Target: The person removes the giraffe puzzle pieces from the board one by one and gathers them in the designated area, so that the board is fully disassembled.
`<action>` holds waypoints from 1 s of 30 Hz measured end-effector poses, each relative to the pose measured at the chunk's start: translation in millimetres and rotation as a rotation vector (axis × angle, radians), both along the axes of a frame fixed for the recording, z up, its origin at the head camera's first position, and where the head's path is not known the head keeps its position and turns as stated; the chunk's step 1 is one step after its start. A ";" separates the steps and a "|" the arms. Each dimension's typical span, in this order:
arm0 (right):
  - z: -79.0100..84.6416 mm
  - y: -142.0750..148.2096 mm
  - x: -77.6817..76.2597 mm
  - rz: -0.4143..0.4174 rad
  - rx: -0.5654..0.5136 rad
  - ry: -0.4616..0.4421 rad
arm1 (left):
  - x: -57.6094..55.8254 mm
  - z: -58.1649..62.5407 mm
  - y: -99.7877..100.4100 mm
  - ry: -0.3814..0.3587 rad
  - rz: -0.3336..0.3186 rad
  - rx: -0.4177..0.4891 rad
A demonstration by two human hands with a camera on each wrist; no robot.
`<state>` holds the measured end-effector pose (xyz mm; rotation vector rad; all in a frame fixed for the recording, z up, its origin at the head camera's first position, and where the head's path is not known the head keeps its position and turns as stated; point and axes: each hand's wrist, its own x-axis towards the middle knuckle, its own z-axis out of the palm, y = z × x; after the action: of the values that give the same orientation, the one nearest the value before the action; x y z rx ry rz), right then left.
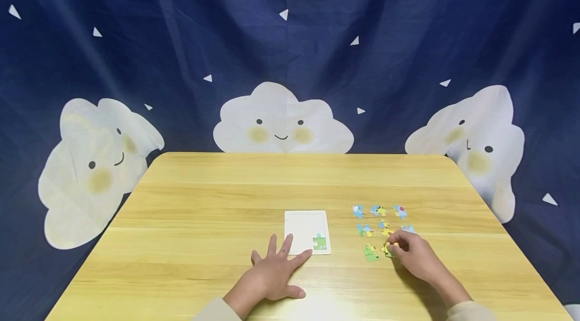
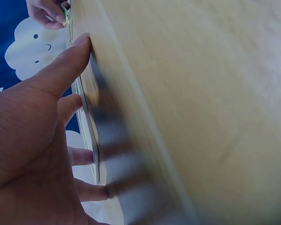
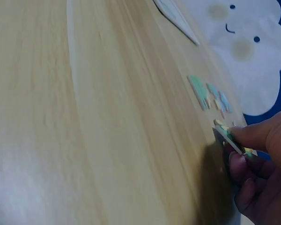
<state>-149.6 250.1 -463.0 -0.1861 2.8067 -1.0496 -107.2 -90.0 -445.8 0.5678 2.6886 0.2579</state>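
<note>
In the head view a white puzzle tray (image 1: 299, 233) lies flat on the table, with one green puzzle piece (image 1: 319, 243) in its near right corner. My left hand (image 1: 274, 270) is spread, its fingertips resting at the tray's near edge; the left wrist view shows those fingers (image 2: 86, 192) straight. To the right, my right hand (image 1: 417, 255) pinches a yellow and green puzzle piece (image 1: 388, 249) between thumb and fingers. In the right wrist view that piece (image 3: 229, 138) is tilted up, its near edge lifted off the wood.
Loose puzzle pieces lie in rough rows right of the tray, among them a blue one with red (image 1: 400, 211), a green and yellow one (image 1: 370, 253) and a blue and green one (image 1: 364, 230). The wooden table (image 1: 204, 210) ends at a dark blue curtain (image 1: 317, 59) with clouds.
</note>
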 end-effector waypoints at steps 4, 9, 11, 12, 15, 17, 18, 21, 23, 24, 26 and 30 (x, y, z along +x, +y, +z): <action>-0.2 5.8 2.1 -0.012 0.013 -0.020 | 0.5 0.3 -0.1 0.000 -0.002 0.003; 0.1 7.3 2.1 -0.013 0.038 -0.017 | 1.0 1.5 -0.3 0.003 0.001 0.009; 0.3 6.8 2.1 -0.007 0.055 -0.010 | 1.2 1.8 -0.3 0.003 0.002 0.011; 0.4 6.6 2.2 -0.005 0.063 -0.006 | 1.3 1.9 -0.2 0.004 0.001 0.010; 0.4 6.8 2.3 0.011 0.085 0.020 | 1.3 1.7 0.0 0.005 -0.001 0.004; 0.3 7.1 2.4 0.016 0.092 0.039 | 1.4 1.4 0.2 0.006 -0.001 -0.001; 0.3 7.4 2.5 0.019 0.093 0.045 | 1.3 1.3 0.3 0.006 -0.001 -0.002; 0.1 8.5 3.2 0.029 0.081 0.052 | 1.2 0.8 0.3 0.005 -0.001 -0.003; 0.1 8.8 3.7 0.026 0.067 0.042 | 1.1 0.7 0.3 0.005 0.000 -0.003; 0.0 9.0 3.7 0.024 0.059 0.037 | 1.1 0.7 0.3 0.005 0.001 -0.003; -0.2 9.0 3.5 0.019 0.054 0.037 | 1.1 0.8 0.2 0.005 0.000 -0.005; 0.5 7.0 2.6 0.009 0.055 0.054 | 1.3 1.4 0.4 0.005 0.000 -0.009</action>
<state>-147.0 257.1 -462.5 -0.2241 2.8762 -0.9787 -105.9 -89.6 -444.4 0.5665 2.6931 0.2450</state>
